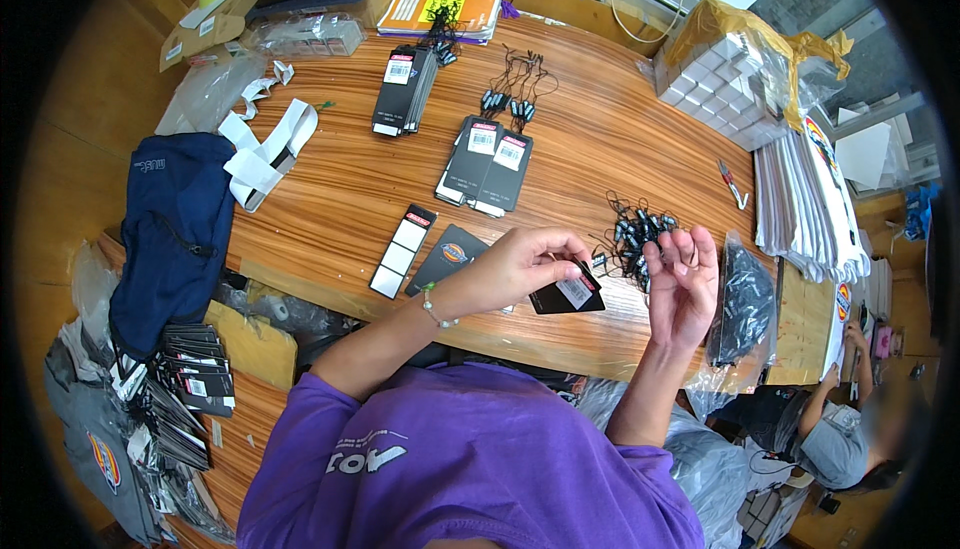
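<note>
The left hand [548, 267] has thumb and fingers clamped on a black tag [570, 297], held just over the near edge of the table [345, 174], right of the frame's centre. The right hand [682, 284] stands beside it with fingers curled; I can't tell whether a thin cord is pinched there. That tag bears a white label, but I see no cord on it, its top being partly covered by the fingers. Two finished-looking batches lie at upper centre, a far stack [402, 99] and a nearer stack [487, 167], labelled, with cords trailing off their tops. A tangled heap of black cords [630, 234] behind the right hand suggests plenty is left to string, I'd judge. The left forearm slants up from lower left, wrist bent over the tag; the right forearm rises steeply, palm turned inward. Farther out, a dark tag [447, 259] lies left of the hands, and a clear bag [745, 299] of black stuff sits at right.
</note>
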The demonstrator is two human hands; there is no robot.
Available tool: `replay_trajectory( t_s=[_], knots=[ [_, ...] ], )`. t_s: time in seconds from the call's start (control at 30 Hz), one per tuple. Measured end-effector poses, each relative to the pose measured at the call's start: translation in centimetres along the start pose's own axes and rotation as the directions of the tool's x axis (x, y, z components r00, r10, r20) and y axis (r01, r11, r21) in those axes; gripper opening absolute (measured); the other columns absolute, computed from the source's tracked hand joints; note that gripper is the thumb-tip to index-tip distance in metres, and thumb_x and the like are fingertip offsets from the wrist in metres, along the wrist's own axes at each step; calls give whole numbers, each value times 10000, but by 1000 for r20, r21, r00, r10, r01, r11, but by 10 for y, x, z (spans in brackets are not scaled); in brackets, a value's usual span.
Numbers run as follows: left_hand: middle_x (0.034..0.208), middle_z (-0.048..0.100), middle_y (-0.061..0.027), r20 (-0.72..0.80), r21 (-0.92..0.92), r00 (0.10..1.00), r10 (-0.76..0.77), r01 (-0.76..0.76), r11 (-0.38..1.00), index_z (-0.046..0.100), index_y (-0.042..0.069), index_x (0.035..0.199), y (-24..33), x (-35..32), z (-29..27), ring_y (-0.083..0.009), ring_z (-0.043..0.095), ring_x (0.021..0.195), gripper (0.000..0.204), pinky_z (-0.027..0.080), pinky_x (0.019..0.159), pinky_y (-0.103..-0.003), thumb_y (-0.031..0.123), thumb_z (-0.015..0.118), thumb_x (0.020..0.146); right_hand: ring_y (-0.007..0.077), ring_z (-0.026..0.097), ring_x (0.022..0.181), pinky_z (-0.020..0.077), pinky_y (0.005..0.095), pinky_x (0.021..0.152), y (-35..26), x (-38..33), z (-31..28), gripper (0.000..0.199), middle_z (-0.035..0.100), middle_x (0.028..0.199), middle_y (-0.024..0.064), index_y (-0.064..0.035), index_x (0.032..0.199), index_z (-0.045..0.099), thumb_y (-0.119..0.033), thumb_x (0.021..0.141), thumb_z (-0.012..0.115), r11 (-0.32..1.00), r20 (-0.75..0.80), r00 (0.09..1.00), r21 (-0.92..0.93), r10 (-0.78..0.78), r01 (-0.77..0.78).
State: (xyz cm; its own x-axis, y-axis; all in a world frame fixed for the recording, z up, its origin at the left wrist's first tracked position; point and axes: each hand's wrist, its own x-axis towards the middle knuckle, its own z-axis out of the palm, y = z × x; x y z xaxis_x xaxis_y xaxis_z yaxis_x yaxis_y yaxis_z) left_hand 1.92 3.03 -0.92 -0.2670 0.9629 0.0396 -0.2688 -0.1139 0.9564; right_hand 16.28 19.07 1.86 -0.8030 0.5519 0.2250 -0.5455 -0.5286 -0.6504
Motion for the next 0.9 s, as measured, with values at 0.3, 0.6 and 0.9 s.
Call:
replay_trajectory(
  t_s=[0.3, 0.6, 0.9],
  knots=[
    [885, 587, -18, -39, -61, 999, 11, -14, 998, 553, 11, 980, 5, -3, -8, -80, 570, 847, 119, 457, 755, -220, 38, 557, 864, 277, 610, 867, 451, 396, 883, 11, 2, 17, 109, 629, 915, 180, 27, 937, 588, -29, 850, 556, 811, 41, 945, -503, -323, 299],
    [1049, 590, -77, -349, 191, 900, 260, -204, 960, 549, -4, 965, 2, 3, -11, -124, 582, 956, 168, 493, 827, -241, -50, 589, 808, 128, 469, 593, 410, 270, 608, 13, 9, 32, 117, 549, 757, 78, 9, 852, 529, -93, 898, 497, 903, 5, 995, -421, -95, 89],
    [839, 632, -65, -465, 197, 829, 309, -244, 950, 571, -21, 921, 7, 0, -4, -91, 619, 776, 132, 528, 662, -199, -32, 618, 799, 138, 441, 512, 345, 265, 476, 43, 5, 56, 74, 478, 585, 60, 22, 680, 583, -13, 736, 617, 175, 122, 990, -976, -66, 132]
  ],
)
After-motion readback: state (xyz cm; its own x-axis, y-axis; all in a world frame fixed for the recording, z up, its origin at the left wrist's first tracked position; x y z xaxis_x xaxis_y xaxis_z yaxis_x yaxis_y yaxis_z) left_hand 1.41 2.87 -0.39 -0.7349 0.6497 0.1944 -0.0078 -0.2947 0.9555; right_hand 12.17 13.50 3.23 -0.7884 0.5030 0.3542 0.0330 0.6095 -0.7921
